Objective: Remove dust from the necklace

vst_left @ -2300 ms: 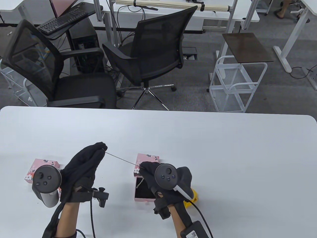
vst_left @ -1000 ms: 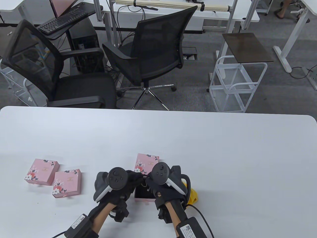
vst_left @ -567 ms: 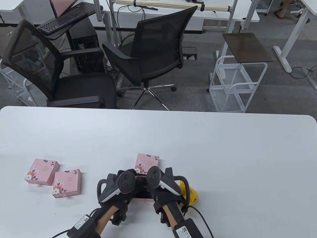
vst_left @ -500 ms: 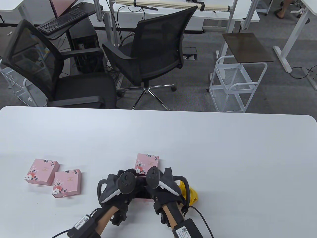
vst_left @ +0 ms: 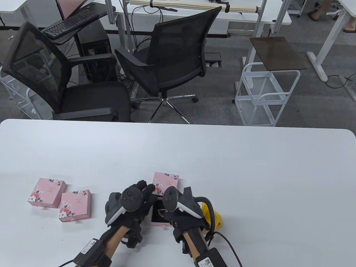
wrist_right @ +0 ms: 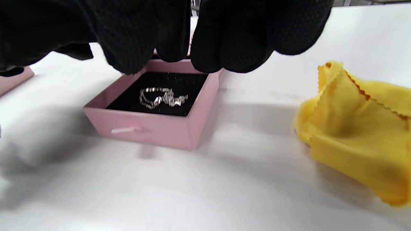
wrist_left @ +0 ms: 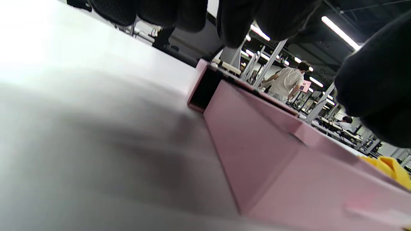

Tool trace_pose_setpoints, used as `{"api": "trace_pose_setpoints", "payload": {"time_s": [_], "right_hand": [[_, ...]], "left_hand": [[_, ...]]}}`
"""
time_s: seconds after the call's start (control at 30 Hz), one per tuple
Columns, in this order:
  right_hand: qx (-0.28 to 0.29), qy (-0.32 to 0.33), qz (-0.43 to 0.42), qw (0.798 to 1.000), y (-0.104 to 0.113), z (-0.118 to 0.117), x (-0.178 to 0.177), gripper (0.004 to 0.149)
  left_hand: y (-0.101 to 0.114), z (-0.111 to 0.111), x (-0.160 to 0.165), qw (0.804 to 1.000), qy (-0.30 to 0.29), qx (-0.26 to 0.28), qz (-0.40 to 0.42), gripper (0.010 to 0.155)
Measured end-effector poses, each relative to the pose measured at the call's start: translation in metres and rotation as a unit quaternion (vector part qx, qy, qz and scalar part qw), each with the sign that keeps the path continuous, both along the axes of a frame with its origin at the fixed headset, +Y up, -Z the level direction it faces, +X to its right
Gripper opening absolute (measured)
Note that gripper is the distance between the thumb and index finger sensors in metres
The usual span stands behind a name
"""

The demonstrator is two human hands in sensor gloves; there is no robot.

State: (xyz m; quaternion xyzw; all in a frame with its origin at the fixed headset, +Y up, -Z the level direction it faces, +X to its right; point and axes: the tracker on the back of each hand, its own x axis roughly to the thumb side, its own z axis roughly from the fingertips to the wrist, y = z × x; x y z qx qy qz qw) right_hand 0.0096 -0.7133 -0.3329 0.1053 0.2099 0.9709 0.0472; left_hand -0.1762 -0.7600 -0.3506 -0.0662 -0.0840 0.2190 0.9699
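Observation:
The silver necklace [wrist_right: 162,98] lies bunched on the black lining of an open pink box [wrist_right: 144,130], also seen in the table view [vst_left: 160,212]. My right hand [vst_left: 178,219] hovers over the box's right edge, its fingertips [wrist_right: 250,48] hanging just above the far rim and holding nothing. My left hand [vst_left: 143,190] sits at the box's left side with fingers stretched toward the box's lid [vst_left: 167,180], empty. A yellow cloth [wrist_right: 353,128] lies crumpled on the table right of the box. The left wrist view shows the box's pink wall [wrist_left: 257,138] up close.
Two closed pink floral boxes [vst_left: 47,192] [vst_left: 75,204] lie at the left of the white table [vst_left: 250,180]. Cables trail from both wrists at the near edge. Black office chairs [vst_left: 172,55] stand beyond the far edge.
The necklace was stretched between both hands, then both came down over the box. Now my left hand's fingers have straightened and drawn left, uncovering the necklace in the box.

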Motion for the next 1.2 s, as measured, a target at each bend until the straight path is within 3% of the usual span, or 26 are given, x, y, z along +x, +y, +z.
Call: {"api": "trace_pose_setpoints", "payload": {"time_s": [0.2,0.4,0.7,0.83,1.2], "right_hand": [[-0.035,0.008,0.023,0.999,-0.011,-0.001,-0.002,0.057],[-0.059,0.019,0.066,0.996,-0.026,0.001,-0.009,0.064],[0.002,0.044,0.113,0.993,-0.035,0.004,-0.019,0.056],[0.038,0.054,0.105,0.992,-0.035,0.005,-0.018,0.043],[0.084,0.065,0.09,0.99,-0.035,0.003,-0.015,0.042]], "left_hand": [[-0.01,-0.006,0.003,0.998,-0.025,-0.045,-0.02,0.061],[-0.017,-0.008,0.006,0.995,-0.05,-0.051,-0.073,0.058],[-0.014,-0.007,0.009,0.996,-0.05,-0.034,-0.061,0.057],[-0.014,-0.007,0.011,0.996,-0.052,-0.029,-0.063,0.057],[-0.017,-0.008,0.014,0.996,-0.066,-0.045,-0.042,0.056]]}}
